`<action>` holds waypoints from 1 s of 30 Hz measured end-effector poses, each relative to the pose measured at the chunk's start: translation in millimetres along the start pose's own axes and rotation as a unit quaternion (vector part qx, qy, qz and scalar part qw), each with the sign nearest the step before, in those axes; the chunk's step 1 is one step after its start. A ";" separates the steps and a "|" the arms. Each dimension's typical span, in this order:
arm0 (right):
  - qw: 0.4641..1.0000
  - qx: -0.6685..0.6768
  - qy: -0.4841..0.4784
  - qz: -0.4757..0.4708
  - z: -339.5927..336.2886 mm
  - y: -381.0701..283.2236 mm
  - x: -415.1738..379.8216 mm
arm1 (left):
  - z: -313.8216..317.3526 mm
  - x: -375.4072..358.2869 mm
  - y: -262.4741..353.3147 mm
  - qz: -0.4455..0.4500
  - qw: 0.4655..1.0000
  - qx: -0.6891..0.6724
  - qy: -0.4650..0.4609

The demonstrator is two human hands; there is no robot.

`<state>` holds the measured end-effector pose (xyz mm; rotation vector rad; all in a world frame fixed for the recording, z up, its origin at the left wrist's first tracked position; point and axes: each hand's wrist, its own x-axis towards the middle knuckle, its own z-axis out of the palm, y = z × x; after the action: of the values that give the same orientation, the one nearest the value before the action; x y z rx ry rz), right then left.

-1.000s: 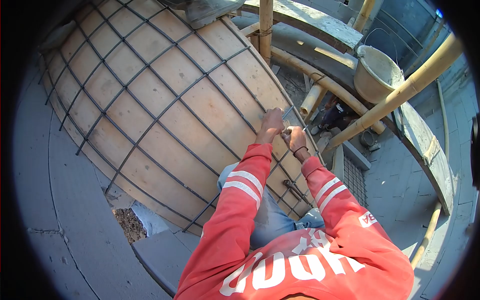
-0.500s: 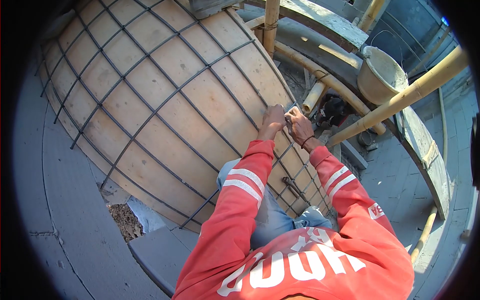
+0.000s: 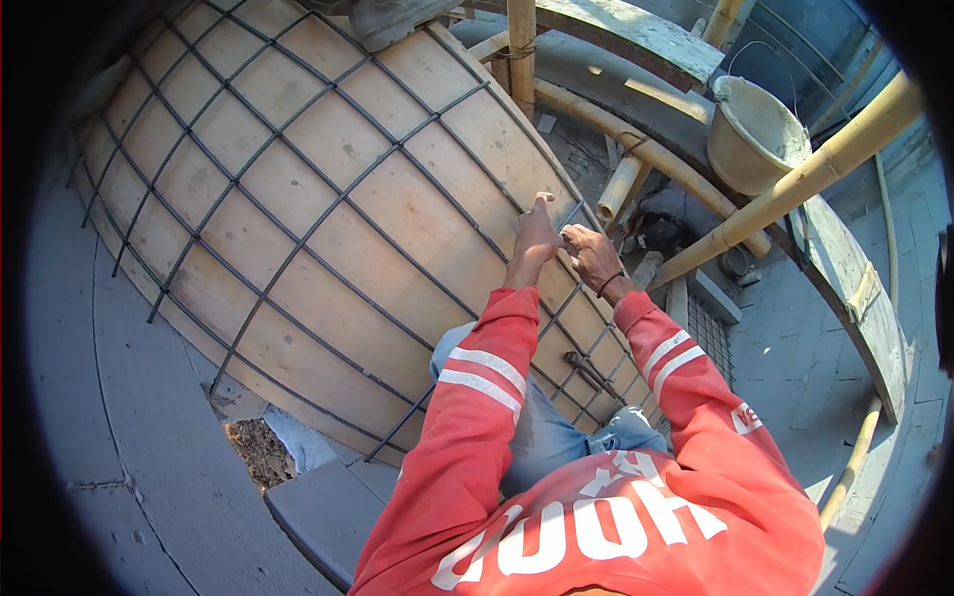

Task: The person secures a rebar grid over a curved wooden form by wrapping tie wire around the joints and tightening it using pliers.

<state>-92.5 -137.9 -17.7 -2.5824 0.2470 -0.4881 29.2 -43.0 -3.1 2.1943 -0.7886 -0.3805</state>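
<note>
Above the right edge of a curved plywood panel [image 3: 417, 219], my two hands are close together at the grid of ribbed steel bars [image 3: 343, 196]. My left hand [image 3: 537, 236] is curled, with one digit raised at the top. Right beside it, my right hand [image 3: 593, 258] has its fingers pinched together at a bar crossing. What the fingers hold is too small to make out. Below my hands, a pair of pincers [image 3: 588, 372] rests on the bars close to my knee [image 3: 631, 429].
Bamboo poles [image 3: 795, 194] cross on the right, with a bucket [image 3: 755, 137] beside them on a curved ledge [image 3: 865, 298]. Under the poles is a drop, with a dark shape [image 3: 661, 230] low down. Grey boards [image 3: 189, 477] lie at left, with a gap [image 3: 260, 452].
My left hand has shifted slightly away from my right, and one of its digits now points up. My right hand stays pinched at nearly the same spot. The view has shifted a little.
</note>
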 end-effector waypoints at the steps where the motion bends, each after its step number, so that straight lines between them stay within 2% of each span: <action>1: 1.000 0.020 0.013 -0.002 0.7 -0.4 -0.5 | 1.2 -1.5 0.5 -0.007 1.000 -0.001 0.020; 2: 1.000 0.023 0.014 -0.004 0.6 -0.3 0.1 | 2.8 -5.3 0.3 -0.007 1.000 0.001 0.021; 4: 1.000 0.001 0.001 -0.030 -0.7 -0.3 2.2 | 3.7 -20.6 1.7 -0.140 0.977 -0.100 0.125; 6: 0.999 -0.005 -0.021 -0.038 -2.6 0.8 7.3 | 51.2 -21.6 -46.8 -0.212 0.917 -0.327 0.085; 7: 0.998 -0.012 -0.039 -0.044 -2.1 2.4 10.3 | 50.4 -41.3 -34.8 -0.221 0.914 -0.328 0.090; 8: 0.997 -0.026 -0.053 -0.055 -2.7 4.6 14.0 | 51.7 -63.7 -19.0 -0.282 0.812 -0.507 0.063; 9: 0.994 -0.042 -0.068 -0.068 -1.8 8.4 18.7 | 52.4 -77.9 -6.0 -0.326 0.671 -0.665 0.036; 10: 0.993 -0.044 -0.082 -0.078 -4.1 8.2 22.1 | 62.5 -76.4 -6.4 -0.332 0.663 -0.670 0.042; 12: 0.989 -0.054 -0.100 -0.092 -6.8 9.8 32.3 | 76.1 -58.9 -5.0 -0.331 0.536 -0.774 0.069; 14: 0.985 -0.064 -0.144 -0.073 -6.6 15.3 42.2 | 91.0 -42.3 -8.4 -0.343 0.485 -0.801 0.079; 18: 0.973 -0.118 -0.188 -0.058 -7.7 10.5 52.1 | 102.9 -33.6 -7.6 -0.369 0.468 -0.798 0.090; 23: 0.953 -0.216 -0.189 -0.093 -11.5 -4.9 56.0 | 86.5 -35.1 0.8 -0.391 0.494 -0.771 0.092; 26: 0.942 -0.259 -0.204 -0.069 -7.2 -12.5 48.0 | 79.6 -37.5 5.9 -0.404 0.514 -0.751 0.089; 28: 0.979 -0.165 -0.093 -0.077 -3.7 -11.9 37.8 | 102.7 -34.2 -3.2 -0.408 0.519 -0.742 0.116; 30: 0.980 -0.158 -0.086 -0.086 0.6 -13.2 39.1 | 120.0 -29.4 -13.7 -0.408 0.551 -0.713 0.150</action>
<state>-55.2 -136.5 -0.1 -2.9548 0.0430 -0.3010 -46.5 -84.2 -92.7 0.7506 0.7347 -0.7016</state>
